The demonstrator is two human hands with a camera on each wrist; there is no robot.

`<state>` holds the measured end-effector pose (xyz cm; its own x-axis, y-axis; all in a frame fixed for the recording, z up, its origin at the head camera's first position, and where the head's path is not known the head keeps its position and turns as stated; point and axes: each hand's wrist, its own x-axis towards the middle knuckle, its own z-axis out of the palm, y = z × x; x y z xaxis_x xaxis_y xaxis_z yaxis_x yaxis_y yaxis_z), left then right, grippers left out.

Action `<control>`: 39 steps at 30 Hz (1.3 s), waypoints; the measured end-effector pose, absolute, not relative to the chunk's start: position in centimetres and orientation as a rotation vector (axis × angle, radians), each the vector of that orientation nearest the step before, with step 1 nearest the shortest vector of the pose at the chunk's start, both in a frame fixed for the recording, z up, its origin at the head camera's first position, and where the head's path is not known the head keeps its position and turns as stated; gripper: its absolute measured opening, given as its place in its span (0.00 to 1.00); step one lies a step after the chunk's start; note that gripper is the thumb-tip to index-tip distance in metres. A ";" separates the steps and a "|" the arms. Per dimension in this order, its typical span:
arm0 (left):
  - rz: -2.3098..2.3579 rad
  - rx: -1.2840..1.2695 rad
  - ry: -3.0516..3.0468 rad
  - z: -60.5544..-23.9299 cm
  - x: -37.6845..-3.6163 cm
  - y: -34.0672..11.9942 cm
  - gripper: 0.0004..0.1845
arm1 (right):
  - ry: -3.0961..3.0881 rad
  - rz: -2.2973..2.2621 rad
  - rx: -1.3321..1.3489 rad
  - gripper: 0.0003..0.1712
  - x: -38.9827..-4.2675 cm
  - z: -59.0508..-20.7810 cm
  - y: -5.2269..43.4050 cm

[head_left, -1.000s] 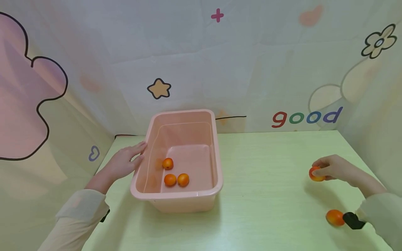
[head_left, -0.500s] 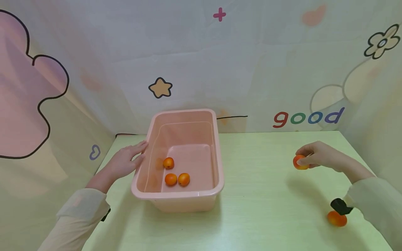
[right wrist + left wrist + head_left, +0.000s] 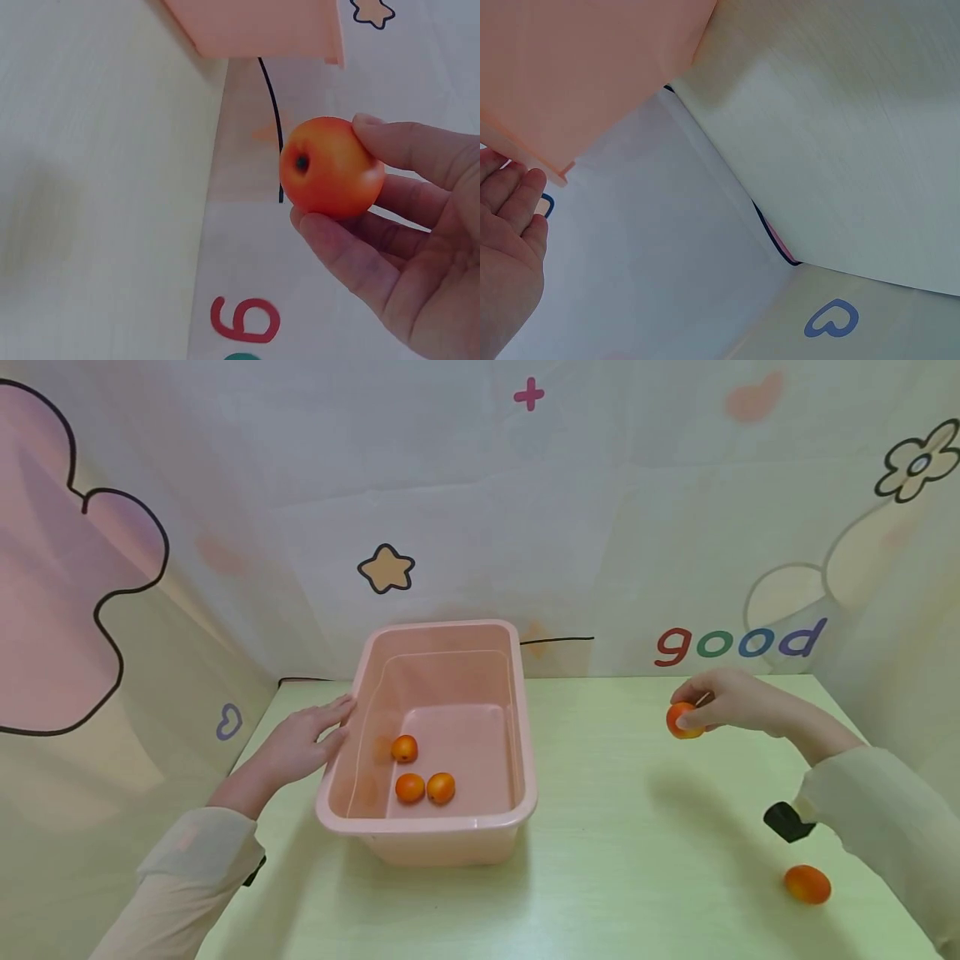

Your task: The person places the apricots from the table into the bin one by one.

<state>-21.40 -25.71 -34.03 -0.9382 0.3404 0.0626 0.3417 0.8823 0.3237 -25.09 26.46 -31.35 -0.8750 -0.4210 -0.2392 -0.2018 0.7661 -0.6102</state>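
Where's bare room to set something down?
The widest bare patch of table lies between the pink bin and loose fruit. The bin's far end is bare too. Crowded: the bin's near left, with three fruits; its left rim, at the left hand; and the air far right, where the right hand holds a fruit.

- Pink bin [image 3: 442, 847]: smooth plastic, semi-gloss.
- Orange fruit [image 3: 330, 169]: smooth, sl. glossy.
- Tabletop [image 3: 600, 877]: wood-grain surf., low sheen.
- Backdrop [image 3: 480, 543]: matt cloth, w/ creases.
- Sleeves [image 3: 873, 827]: matt cloth.

Soft, diffuse light is brightening the head view; blurred shadows are lying on the pale green worktop [image 3: 600, 893], nearer than the bare right fingers [image 3: 705, 681] and pink rectangular plastic tub [image 3: 442, 850]. Both wrist views are looking dimmer.
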 end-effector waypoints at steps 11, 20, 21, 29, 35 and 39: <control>-0.538 -0.538 -3.056 -34.2 -21.4 -25.7 0.25 | 2.620 -0.789 -0.636 0.20 -26.1 -28.7 21.9; -0.544 -0.526 -3.061 -34.2 -21.5 -25.7 0.25 | 2.598 -0.736 -0.701 0.17 -26.8 -27.1 17.8; -0.544 -0.522 -3.064 -34.2 -21.5 -25.7 0.25 | 2.601 -0.728 -0.715 0.16 -26.8 -27.0 17.5; -0.538 -0.516 -3.070 -34.2 -21.6 -25.7 0.26 | 2.588 -0.679 -0.782 0.16 -27.6 -26.4 14.6; -0.523 -0.527 -3.064 -34.3 -21.6 -25.8 0.26 | 2.566 -0.626 -0.865 0.11 -28.3 -26.2 12.5; -0.518 -0.526 -3.065 -34.3 -21.6 -25.8 0.26 | 2.544 -0.617 -0.909 0.08 -28.6 -26.3 11.1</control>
<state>-21.64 -25.77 -34.30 -0.9443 0.3261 0.0438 0.3224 0.8904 0.3213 -28.63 11.09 -26.27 -0.7241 -0.6625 -0.1916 -0.5012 0.6964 -0.5136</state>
